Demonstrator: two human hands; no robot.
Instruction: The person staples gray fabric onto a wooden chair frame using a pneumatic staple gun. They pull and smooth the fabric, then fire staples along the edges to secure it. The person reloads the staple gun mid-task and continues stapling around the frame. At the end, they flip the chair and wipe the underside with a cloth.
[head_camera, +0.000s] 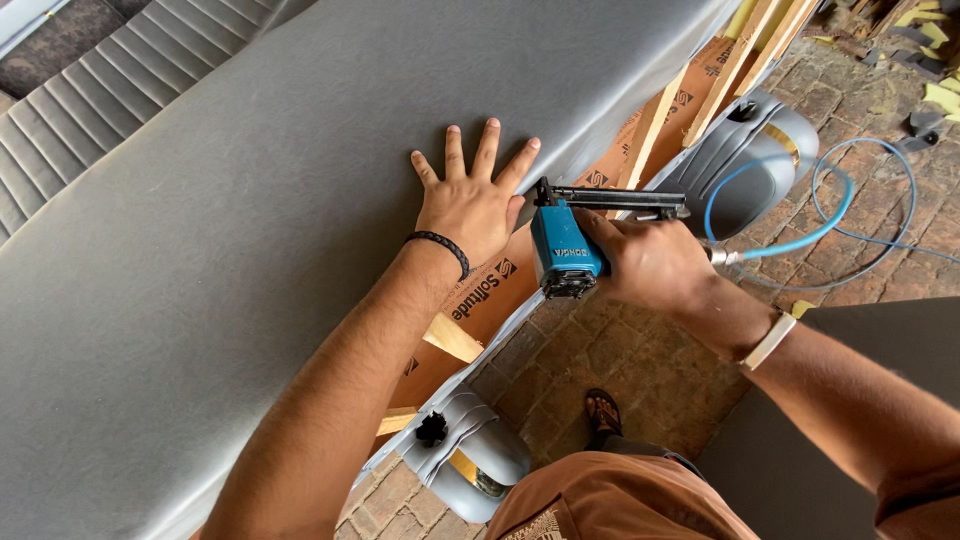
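— From the head view, what is he working on?

— A broad sheet of smooth grey vinyl (250, 230), matte and faintly grained, stretched over a long wooden frame. The left hand (470, 200) lies flat on it near the edge, fingers spread wide apart, palm down, gripping nothing; a braided black band sits on that wrist.

— And the other hand?

— The right hand (650, 262) is clamped round the grip of a blue, boxy pneumatic staple gun (566, 248) with a slim black metal magazine. It sits just beside the left thumb, at the edge of the vinyl. The magazine's long axis runs along that edge, off to the right; which way the nose points I cannot tell.

— Anything behind it?

— A coiled light-blue air hose (800, 240) trails from the right hand's side over the brick-paved floor (600, 350), past printed brown cardboard (480, 300) under the frame
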